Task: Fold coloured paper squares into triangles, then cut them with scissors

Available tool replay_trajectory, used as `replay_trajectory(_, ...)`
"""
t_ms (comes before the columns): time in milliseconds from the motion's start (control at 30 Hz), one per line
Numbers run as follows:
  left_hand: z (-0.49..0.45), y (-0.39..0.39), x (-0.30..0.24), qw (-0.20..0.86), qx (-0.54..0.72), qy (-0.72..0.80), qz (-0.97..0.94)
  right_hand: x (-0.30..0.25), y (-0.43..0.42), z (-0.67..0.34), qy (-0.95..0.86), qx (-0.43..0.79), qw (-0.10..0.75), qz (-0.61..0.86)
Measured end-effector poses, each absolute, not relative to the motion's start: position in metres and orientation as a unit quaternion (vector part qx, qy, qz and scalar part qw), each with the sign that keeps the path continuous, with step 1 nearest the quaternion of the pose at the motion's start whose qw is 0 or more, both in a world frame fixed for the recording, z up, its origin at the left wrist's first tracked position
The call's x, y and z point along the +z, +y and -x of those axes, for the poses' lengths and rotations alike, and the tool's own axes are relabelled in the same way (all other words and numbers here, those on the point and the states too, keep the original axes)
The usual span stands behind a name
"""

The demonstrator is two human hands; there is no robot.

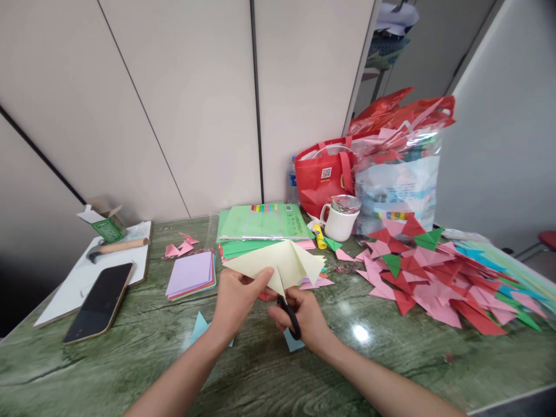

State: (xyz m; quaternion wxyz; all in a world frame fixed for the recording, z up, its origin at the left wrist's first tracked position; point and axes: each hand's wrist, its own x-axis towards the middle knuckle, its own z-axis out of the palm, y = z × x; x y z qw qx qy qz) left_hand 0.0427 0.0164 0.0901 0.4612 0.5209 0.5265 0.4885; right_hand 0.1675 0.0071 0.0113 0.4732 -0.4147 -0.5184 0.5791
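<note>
My left hand (234,301) pinches the near edge of a pale yellow sheet of paper (278,260), held up above the green table (130,347). My right hand (304,318) grips black-handled scissors (290,315), whose blades point up into the yellow sheet's lower edge. Small light blue paper pieces (200,327) lie on the table beneath my hands.
A stack of purple and pink sheets (191,275) lies left of my hands, with a phone (101,301) and hammer (115,248) on a white board further left. Green paper packs (260,223), a white mug (341,220), a glue stick (319,236), red bags (330,174) and a heap of folded triangles (434,272) fill the back and right.
</note>
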Motion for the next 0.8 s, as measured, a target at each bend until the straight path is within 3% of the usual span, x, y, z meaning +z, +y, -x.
replay_trajectory(400,-0.04,0.02,0.088,0.493,0.542,0.476,-0.487,0.017,0.006,-0.168,-0.5,0.606,0.483,0.388)
replay_trajectory(800,-0.033,0.023,0.083,0.432,0.549,0.502,-0.51,0.013,0.007,-0.174,-0.587,0.606,0.471,0.259)
